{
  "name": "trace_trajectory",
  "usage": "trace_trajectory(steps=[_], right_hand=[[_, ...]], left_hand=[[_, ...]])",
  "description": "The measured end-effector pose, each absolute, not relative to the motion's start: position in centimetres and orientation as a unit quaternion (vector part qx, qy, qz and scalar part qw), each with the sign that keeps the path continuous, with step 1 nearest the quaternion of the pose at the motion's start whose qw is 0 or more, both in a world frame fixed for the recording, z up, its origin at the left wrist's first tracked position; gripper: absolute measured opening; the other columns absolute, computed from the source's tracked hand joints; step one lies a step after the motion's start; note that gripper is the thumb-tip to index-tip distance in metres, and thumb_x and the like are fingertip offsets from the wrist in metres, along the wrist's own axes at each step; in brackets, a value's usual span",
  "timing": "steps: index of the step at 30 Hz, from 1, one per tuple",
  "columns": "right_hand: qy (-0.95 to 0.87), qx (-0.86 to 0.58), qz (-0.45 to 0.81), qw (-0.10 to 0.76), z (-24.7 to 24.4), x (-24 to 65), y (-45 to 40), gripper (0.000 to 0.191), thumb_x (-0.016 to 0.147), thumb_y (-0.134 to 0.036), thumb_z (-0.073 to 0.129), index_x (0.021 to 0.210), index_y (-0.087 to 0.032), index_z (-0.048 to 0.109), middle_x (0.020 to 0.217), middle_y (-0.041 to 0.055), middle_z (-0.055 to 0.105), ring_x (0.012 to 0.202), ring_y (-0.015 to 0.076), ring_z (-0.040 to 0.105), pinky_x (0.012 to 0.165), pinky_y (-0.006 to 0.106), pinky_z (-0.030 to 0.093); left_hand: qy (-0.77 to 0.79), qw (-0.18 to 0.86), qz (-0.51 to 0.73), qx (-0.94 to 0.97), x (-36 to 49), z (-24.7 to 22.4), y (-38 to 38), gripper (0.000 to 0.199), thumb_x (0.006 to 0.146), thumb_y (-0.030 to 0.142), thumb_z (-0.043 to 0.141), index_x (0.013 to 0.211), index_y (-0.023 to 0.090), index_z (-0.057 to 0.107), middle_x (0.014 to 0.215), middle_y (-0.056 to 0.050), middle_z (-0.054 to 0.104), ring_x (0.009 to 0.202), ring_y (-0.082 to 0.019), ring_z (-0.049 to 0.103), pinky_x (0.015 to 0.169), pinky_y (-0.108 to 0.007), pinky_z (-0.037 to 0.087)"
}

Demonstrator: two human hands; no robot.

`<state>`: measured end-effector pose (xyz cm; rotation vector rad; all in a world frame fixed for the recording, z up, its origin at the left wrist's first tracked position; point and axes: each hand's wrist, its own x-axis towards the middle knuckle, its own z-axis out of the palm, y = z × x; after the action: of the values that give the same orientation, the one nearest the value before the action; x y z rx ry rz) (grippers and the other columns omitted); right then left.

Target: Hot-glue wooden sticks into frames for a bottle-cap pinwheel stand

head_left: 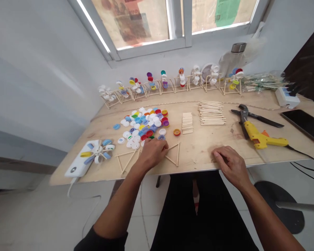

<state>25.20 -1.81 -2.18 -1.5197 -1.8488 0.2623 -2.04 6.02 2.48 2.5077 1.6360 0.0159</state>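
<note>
My left hand [154, 151] is closed, fingers curled downward, over one corner of a triangle of wooden sticks [178, 154]. The fingertips hide that corner, and I cannot make out what they hold, if anything. A second stick triangle [129, 162] lies left of this hand, partly under the wrist. Just beyond the knuckles spreads a pile of coloured bottle caps [143, 122]. At the table's front edge rests my right hand [230, 164], loosely closed with nothing visible in it. Short sticks [187, 123] and longer sticks [212, 113] lie in bundles beyond the hands.
A yellow glue gun [261, 136], pliers [244, 115] and a phone [305, 122] lie at right. Bottle-cap wheels on stick stands [151, 83] line the wall. At left, a cap wheel [99, 151] sits on a white power bank [78, 165]. One stacked cap [177, 132] stands alone.
</note>
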Motion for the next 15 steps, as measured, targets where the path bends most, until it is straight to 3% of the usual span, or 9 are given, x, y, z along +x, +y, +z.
trace_trajectory(steps=[4,8,15], right_hand=[[-0.718,-0.585,0.099,0.363,-2.2,25.2,-1.7,0.026,0.091,-0.034,0.041,0.08,-0.021,0.06,0.078,0.0041,0.066,0.078,0.0182,0.058,0.074,0.032,0.043],[-0.717,-0.585,0.094,0.369,-2.3,25.2,-1.7,0.024,0.091,-0.034,0.043,0.081,-0.021,0.06,0.08,0.004,0.066,0.078,0.0183,0.058,0.074,0.033,0.043],[-0.715,-0.588,0.092,0.368,-2.4,25.2,-1.8,0.024,0.091,-0.034,0.044,0.081,-0.021,0.061,0.081,0.0045,0.067,0.08,0.0191,0.059,0.074,0.033,0.044]], left_hand=[[0.546,0.102,0.039,0.831,-3.7,2.3,5.6,0.016,0.08,0.018,0.051,0.075,0.022,0.066,0.079,-0.001,0.071,0.08,-0.02,0.061,0.08,-0.037,0.037],[0.563,0.066,0.149,0.81,-5.2,2.2,4.1,0.017,0.085,0.022,0.049,0.086,0.021,0.066,0.091,-0.002,0.071,0.091,-0.021,0.06,0.087,-0.038,0.036],[0.598,-0.012,0.211,0.773,-7.3,0.3,0.2,0.012,0.085,0.025,0.053,0.087,0.023,0.064,0.084,-0.003,0.069,0.094,-0.023,0.058,0.089,-0.041,0.036]])
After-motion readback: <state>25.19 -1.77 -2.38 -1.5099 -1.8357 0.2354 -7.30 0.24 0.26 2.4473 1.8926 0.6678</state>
